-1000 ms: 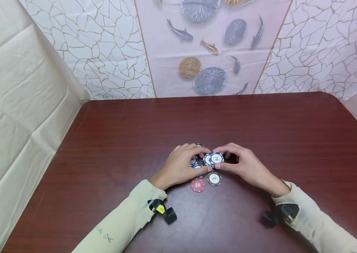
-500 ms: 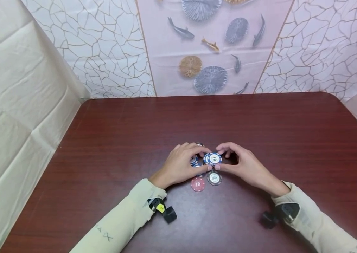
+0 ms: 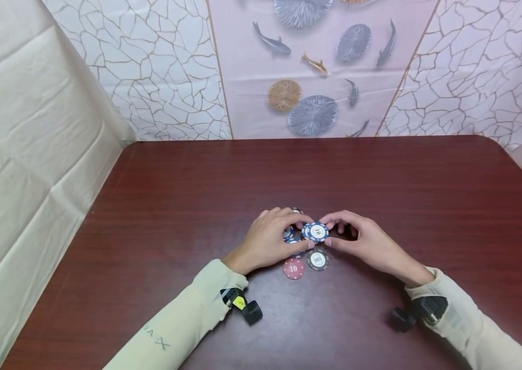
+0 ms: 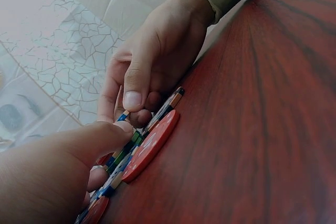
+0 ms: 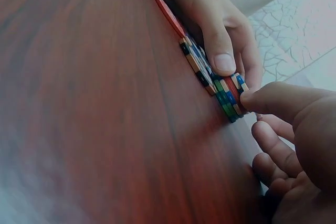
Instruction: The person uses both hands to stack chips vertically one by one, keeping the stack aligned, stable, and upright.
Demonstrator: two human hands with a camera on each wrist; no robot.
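Note:
Between my hands in the head view is a short stack of poker chips (image 5: pixel 229 97), topped by a blue-and-white chip marked 10 (image 3: pixel 317 232). Its side shows green, blue and red layers in the right wrist view. My left hand (image 3: pixel 272 237) holds the stack's left side between thumb and fingers. From the right, my right hand (image 3: pixel 369 244) pinches the edge, thumb (image 5: pixel 254 98) at the near side and fingertips at the far side. Other blue chips (image 3: pixel 295 247) lie partly hidden under the left hand.
A red chip marked 10 (image 3: pixel 293 269) and a dark-rimmed chip marked 100 (image 3: pixel 318 260) lie flat nearer the person. Another chip (image 3: pixel 297 210) peeks out beyond the left hand. The dark red wooden table (image 3: pixel 186 185) meets patterned cloth (image 3: pixel 168 77) at the back.
The top blue chip, earlier sticking out to the right in the right fingers, has slid left over the stack. The right fingertips came away briefly and now touch its edge again. The left hand stayed.

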